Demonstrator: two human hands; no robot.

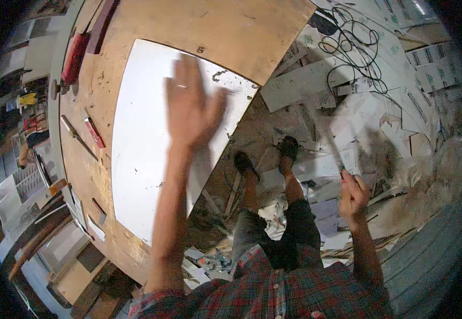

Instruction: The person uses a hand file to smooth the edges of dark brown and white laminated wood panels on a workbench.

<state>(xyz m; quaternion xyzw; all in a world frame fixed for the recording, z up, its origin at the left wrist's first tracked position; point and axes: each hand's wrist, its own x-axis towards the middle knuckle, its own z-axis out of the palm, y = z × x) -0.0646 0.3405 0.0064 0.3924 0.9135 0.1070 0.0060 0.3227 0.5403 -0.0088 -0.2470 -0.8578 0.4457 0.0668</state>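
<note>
Wht sheet (141, 133) under palm-down L hand (191, 114)

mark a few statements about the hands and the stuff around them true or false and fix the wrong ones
1. The left hand is over the white sheet. True.
2. The right hand is empty. False: it holds a slim tool, blurred.
3. A red-handled knife lies on the wooden tabletop. True.
4. The white sheet is spotless. False: dark bits lie on it.
5. The black cable runs straight. False: it is in loose loops.
</note>
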